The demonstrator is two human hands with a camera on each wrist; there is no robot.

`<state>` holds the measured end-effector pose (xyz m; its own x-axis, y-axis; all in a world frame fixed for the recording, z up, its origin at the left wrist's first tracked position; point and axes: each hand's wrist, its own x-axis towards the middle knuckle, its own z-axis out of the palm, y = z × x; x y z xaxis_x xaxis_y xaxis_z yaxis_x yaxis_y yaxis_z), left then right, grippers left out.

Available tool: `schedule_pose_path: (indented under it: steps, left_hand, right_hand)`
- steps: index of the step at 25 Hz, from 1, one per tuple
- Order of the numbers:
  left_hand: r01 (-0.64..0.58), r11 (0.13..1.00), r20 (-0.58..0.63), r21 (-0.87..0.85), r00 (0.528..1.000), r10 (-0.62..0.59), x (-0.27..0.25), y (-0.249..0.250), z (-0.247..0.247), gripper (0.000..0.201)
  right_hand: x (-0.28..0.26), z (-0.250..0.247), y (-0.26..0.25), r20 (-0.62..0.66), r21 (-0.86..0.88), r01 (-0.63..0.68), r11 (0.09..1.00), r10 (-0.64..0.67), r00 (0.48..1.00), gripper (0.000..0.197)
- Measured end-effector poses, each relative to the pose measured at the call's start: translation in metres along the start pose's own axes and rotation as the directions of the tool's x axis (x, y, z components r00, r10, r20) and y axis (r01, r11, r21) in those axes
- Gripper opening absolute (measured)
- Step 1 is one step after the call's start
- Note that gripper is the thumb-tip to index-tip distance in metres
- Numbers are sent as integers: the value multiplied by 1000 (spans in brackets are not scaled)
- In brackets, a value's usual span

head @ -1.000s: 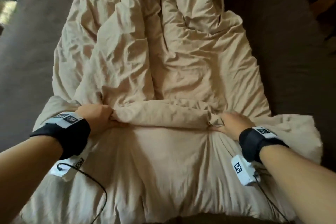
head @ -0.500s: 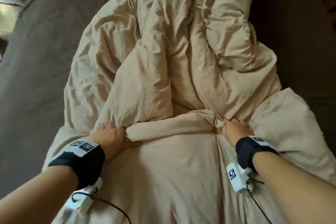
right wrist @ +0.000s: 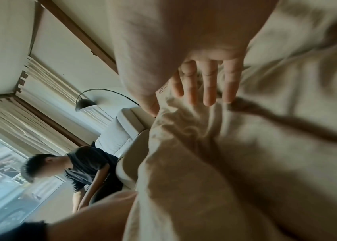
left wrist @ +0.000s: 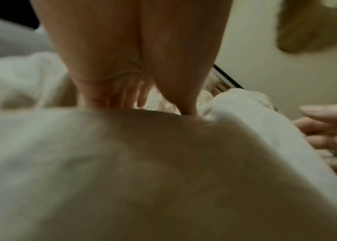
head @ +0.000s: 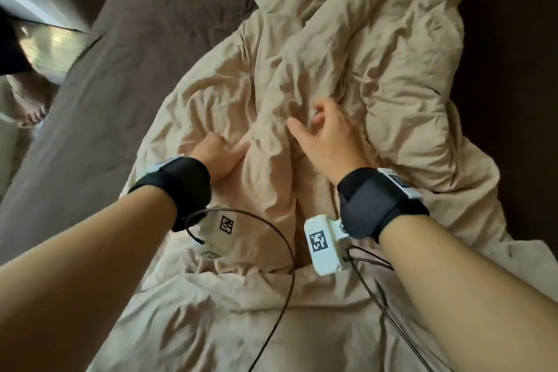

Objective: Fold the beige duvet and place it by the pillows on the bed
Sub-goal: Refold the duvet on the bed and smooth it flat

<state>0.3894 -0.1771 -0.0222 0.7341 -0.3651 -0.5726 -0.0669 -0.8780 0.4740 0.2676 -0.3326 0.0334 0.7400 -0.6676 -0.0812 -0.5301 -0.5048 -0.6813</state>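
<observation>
The beige duvet lies crumpled along the brown bed, with a folded layer nearest me. My left hand rests flat on a ridge of it, thumb pointing right. In the left wrist view the left hand presses its straight fingers and thumb into the duvet and holds no cloth. My right hand is spread just right of it, a short gap apart. Its straight fingers touch the wrinkled duvet.
Brown sheet shows on both sides of the duvet. Another person's bare foot stands on the floor left of the bed. In the right wrist view that person in a dark shirt, a floor lamp and a pale armchair show.
Both hands have let go of the rolled fold they gripped and moved forward and closer together on the duvet. The fold now lies flattened behind them.
</observation>
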Motion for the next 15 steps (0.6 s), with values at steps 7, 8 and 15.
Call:
schedule_pose_path:
  steps: [7, 8, 15]
  left_hand:
    - [-245, 968, 130, 58, 963, 236, 4, -18, -48, 40]
    - [-240, 969, 86, 58, 968, 235, 2, -33, -70, 41]
    - [-88, 984, 165, -156, 980, 114, 34, -73, -158, 74]
  right_hand:
    - [79, 56, -61, 179, -349, -254, 902, 331, 927, 58]
    - [86, 68, -84, 206, -325, -189, 926, 264, 942, 44]
    - [92, 58, -80, 212, -318, -225, 921, 300, 930, 34]
